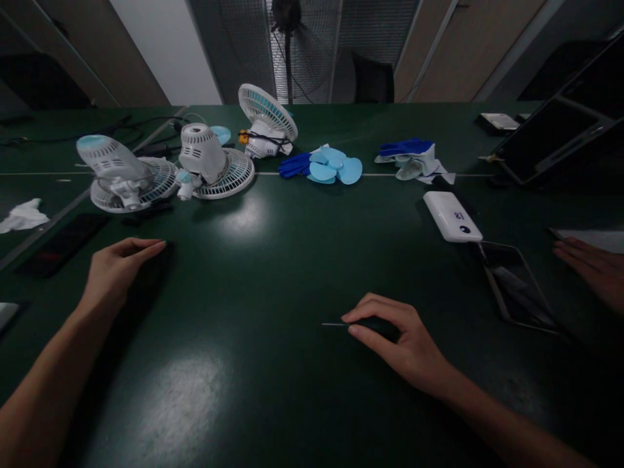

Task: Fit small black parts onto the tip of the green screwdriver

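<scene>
My right hand (407, 344) rests low over the green table, its fingers closed around the dark handle of a screwdriver (380, 327). The thin metal shaft points left. Over on the left, my left hand (117, 266) is closed in a pinch just above the tabletop; whatever lies between its fingertips is too small to name. Beyond that hand are two white desk fans lying grille down, a left one (117, 162) and a right one (202, 156). A third fan (268, 123) leans farther back.
Light blue fan blades (336, 166) lie beside blue gloves (295, 165); more gloves (412, 156) are right of them. A white power bank (452, 216) and a phone (519, 283) are on the right, near another person's hand (592, 266). A dark flat device (63, 244) lies left.
</scene>
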Demonstrator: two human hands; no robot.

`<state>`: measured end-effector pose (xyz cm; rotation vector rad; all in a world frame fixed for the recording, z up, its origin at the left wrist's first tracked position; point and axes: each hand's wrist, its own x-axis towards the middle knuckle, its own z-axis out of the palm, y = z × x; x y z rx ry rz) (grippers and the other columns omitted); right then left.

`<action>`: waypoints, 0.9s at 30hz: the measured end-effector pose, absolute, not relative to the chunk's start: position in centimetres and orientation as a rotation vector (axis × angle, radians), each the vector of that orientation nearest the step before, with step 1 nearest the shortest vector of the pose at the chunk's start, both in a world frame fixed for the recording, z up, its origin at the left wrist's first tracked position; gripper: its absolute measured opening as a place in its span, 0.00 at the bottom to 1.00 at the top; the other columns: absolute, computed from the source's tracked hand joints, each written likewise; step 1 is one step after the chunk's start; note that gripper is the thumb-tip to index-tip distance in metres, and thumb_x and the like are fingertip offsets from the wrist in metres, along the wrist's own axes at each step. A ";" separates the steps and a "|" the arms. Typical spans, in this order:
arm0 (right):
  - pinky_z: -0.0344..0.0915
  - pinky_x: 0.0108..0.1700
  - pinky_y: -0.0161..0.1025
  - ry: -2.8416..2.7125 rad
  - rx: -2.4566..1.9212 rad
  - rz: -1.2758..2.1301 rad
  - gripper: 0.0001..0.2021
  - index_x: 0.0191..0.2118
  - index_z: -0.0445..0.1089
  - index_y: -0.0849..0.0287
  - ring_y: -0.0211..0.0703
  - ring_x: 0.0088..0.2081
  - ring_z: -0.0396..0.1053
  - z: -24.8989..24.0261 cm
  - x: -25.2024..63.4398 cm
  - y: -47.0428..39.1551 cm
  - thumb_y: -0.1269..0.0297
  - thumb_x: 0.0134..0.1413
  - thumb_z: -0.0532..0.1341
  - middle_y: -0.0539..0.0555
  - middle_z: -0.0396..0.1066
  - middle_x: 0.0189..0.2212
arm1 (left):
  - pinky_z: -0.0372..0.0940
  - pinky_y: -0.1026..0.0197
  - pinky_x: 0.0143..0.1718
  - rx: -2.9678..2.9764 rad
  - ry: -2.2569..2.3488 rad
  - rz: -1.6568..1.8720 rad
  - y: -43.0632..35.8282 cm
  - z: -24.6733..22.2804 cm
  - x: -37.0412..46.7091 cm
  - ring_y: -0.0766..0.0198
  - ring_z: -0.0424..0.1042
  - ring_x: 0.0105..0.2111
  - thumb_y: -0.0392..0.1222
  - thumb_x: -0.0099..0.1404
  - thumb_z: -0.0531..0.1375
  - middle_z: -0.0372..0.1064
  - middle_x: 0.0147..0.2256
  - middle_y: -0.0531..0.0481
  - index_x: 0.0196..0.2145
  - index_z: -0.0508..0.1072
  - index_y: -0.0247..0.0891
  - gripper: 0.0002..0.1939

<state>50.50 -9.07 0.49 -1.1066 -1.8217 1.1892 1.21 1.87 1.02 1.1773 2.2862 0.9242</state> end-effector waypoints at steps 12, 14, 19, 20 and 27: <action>0.71 0.43 0.43 -1.828 -1.105 1.189 0.07 0.47 0.79 0.53 0.46 0.41 0.76 0.5 50.5 -9.1 0.66 0.66 0.65 0.54 0.77 0.40 | 0.60 0.65 0.29 1.424 2.317 0.887 1.0 0.7 1.4 0.63 0.68 0.29 0.57 0.56 0.67 0.78 0.36 0.45 0.48 0.81 0.32 0.29; 0.71 0.43 0.43 -1.834 -1.108 1.186 0.07 0.47 0.79 0.53 0.46 0.41 0.76 0.5 50.5 -9.1 0.66 0.66 0.65 0.54 0.77 0.40 | 0.59 0.64 0.29 1.533 2.337 0.837 0.7 0.7 1.4 0.63 0.67 0.28 0.58 0.58 0.66 0.77 0.34 0.46 0.49 0.81 0.33 0.29; 0.71 0.43 0.43 -1.832 -1.105 1.178 0.06 0.46 0.79 0.53 0.45 0.41 0.76 0.7 50.4 -9.2 0.66 0.66 0.65 0.53 0.77 0.40 | 0.62 0.61 0.35 1.851 2.412 0.734 0.4 0.0 1.6 0.58 0.71 0.32 0.56 0.63 0.61 0.78 0.39 0.43 0.47 0.81 0.34 0.24; 0.71 0.43 0.43 -1.831 -1.104 1.180 0.06 0.46 0.79 0.53 0.45 0.41 0.76 0.7 50.4 -9.2 0.66 0.66 0.65 0.53 0.77 0.40 | 0.63 0.61 0.38 1.911 2.418 0.710 0.4 -0.1 1.7 0.57 0.72 0.34 0.55 0.64 0.60 0.78 0.41 0.43 0.46 0.81 0.34 0.24; 0.71 0.43 0.43 -1.834 -1.105 1.178 0.06 0.46 0.79 0.54 0.46 0.41 0.76 0.7 50.4 -9.2 0.66 0.66 0.65 0.54 0.77 0.40 | 0.65 0.53 0.52 2.239 2.263 0.627 -0.2 0.1 3.4 0.50 0.74 0.48 0.51 0.69 0.56 0.77 0.48 0.38 0.48 0.79 0.31 0.22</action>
